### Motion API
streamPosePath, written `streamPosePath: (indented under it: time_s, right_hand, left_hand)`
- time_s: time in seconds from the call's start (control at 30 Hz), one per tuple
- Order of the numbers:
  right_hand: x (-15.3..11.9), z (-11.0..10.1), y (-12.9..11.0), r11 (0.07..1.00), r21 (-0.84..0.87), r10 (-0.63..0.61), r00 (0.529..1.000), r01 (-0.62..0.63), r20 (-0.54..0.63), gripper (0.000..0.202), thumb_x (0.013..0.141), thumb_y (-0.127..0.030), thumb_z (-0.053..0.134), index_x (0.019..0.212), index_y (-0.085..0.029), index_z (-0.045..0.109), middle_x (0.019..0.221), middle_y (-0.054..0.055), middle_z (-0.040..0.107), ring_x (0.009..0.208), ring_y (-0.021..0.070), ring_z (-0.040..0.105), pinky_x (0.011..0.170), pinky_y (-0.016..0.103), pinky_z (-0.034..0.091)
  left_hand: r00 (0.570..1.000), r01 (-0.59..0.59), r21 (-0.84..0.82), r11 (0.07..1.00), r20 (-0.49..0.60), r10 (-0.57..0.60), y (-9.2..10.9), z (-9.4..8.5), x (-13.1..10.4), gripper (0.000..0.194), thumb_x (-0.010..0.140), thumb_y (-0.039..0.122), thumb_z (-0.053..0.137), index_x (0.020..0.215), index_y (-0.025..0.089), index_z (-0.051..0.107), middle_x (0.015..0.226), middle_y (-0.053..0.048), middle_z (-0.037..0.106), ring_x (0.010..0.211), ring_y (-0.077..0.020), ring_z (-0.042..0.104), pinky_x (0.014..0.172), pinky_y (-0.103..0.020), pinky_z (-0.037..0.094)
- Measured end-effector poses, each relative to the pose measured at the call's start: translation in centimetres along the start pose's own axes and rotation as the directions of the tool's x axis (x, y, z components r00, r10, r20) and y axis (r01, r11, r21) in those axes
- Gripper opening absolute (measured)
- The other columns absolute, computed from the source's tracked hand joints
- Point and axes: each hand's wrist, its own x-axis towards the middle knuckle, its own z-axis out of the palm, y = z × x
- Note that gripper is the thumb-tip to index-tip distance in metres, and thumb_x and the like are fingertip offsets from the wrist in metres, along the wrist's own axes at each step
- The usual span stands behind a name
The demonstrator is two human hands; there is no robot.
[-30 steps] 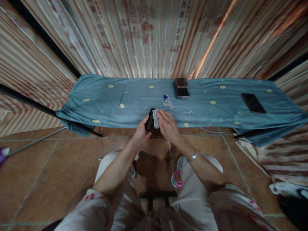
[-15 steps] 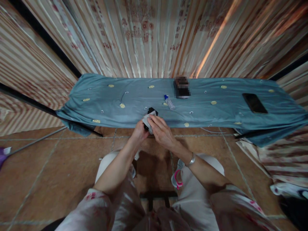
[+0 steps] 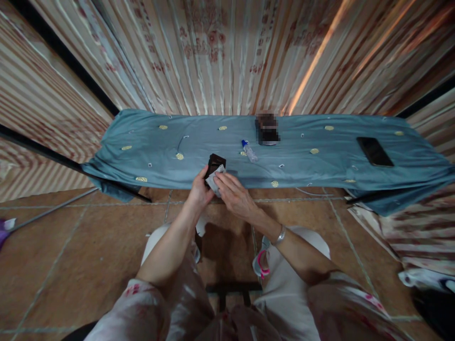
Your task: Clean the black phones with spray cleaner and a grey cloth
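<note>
left hand [image 3: 199, 192]: grips small black case [image 3: 214, 163] | right hand [image 3: 232, 194]: presses white cloth [image 3: 215, 180] on case | spray bottle [image 3: 249, 150]: beyond, apart

Object [image 3: 267, 129] at table's far edge blurred; dark item [image 3: 214, 165] partly hidden.

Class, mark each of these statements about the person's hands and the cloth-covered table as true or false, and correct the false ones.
1. The left hand holds a small dark object. True.
2. The right hand presses a white wipe against that object. True.
3. The small bottle with the blue cap stands upright. False: it lies on its side on the blue cloth.
4. The dark phone lies beside the left hand. False: it lies far off to the right, near the table's end.
5. A bracelet is on the right wrist. True.
</note>
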Motion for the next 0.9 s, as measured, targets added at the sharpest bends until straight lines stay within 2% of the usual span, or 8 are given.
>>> streamPosePath:
  time_s: [0.17,0.37,0.53,0.67,0.77,0.9]
  right_hand:
    - [0.4,-0.7,0.8,0.993,0.0,0.121,0.993,-0.121,-0.014,0.045,0.102,-0.022,0.035,0.141,-0.01,0.056,0.142,0.017,0.059,0.137,0.026,0.051,0.115,0.049,0.046]
    - [0.6,-1.5,2.0,0.98,-0.02,0.195,0.98,-0.196,-0.038,0.046,0.103,-0.025,0.034,0.141,-0.012,0.056,0.143,0.016,0.059,0.137,0.0262,0.051,0.116,0.05,0.044]
    - [0.4,-1.4,1.6,0.984,-0.003,0.18,0.983,-0.18,-0.033,0.046,0.103,-0.026,0.034,0.141,-0.012,0.056,0.143,0.016,0.059,0.138,0.0262,0.05,0.116,0.05,0.044]
    - [0.3,-1.1,0.7,0.993,0.04,0.112,0.994,-0.111,-0.021,0.047,0.103,-0.022,0.033,0.144,-0.012,0.053,0.146,0.017,0.056,0.141,0.0249,0.047,0.117,0.049,0.044]
    - [0.4,-1.3,0.6,0.996,0.027,0.081,0.997,-0.08,-0.019,0.046,0.101,-0.018,0.034,0.142,-0.011,0.054,0.145,0.017,0.057,0.14,0.0246,0.047,0.116,0.048,0.044]
    - [0.7,-1.8,1.2,0.994,-0.008,0.111,0.994,-0.111,0.023,0.046,0.101,-0.017,0.034,0.141,-0.014,0.056,0.145,0.015,0.056,0.139,0.025,0.048,0.116,0.05,0.044]
  left_hand:
    - [0.997,-0.039,-0.058,0.998,-0.061,0.035,-0.1,1.5,-1.2,0.033,0.098,0.024,0.047,0.077,0.013,0.069,0.067,-0.003,0.071,0.058,-0.0109,0.065,0.065,-0.02,0.052]
    - [1.0,0.009,0.001,1.0,-0.011,-0.009,-0.9,2.2,-2.1,0.038,0.1,0.023,0.041,0.077,0.013,0.07,0.07,-0.003,0.073,0.06,-0.0109,0.066,0.064,-0.021,0.051]
    - [1.0,0.01,0.077,0.997,-0.009,-0.009,-1.4,1.9,-1.8,0.033,0.098,0.024,0.045,0.079,0.014,0.07,0.069,-0.002,0.072,0.059,-0.0111,0.063,0.065,-0.022,0.05]
    - [0.995,-0.089,0.082,0.993,-0.035,0.092,-1.9,1.6,-1.1,0.029,0.095,0.02,0.047,0.075,0.016,0.068,0.064,0.001,0.068,0.06,-0.0103,0.062,0.071,-0.021,0.05]
    - [0.99,-0.128,0.133,0.983,-0.036,0.134,-2.2,1.2,-0.6,0.037,0.099,0.032,0.045,0.076,0.015,0.068,0.069,-0.001,0.071,0.067,-0.0124,0.065,0.074,-0.023,0.051]
    - [0.986,-0.162,0.23,0.96,0.064,0.151,-2.7,0.1,0.2,0.046,0.093,0.055,0.053,0.089,0.014,0.073,0.085,-0.006,0.076,0.094,-0.0201,0.071,0.085,-0.028,0.052]
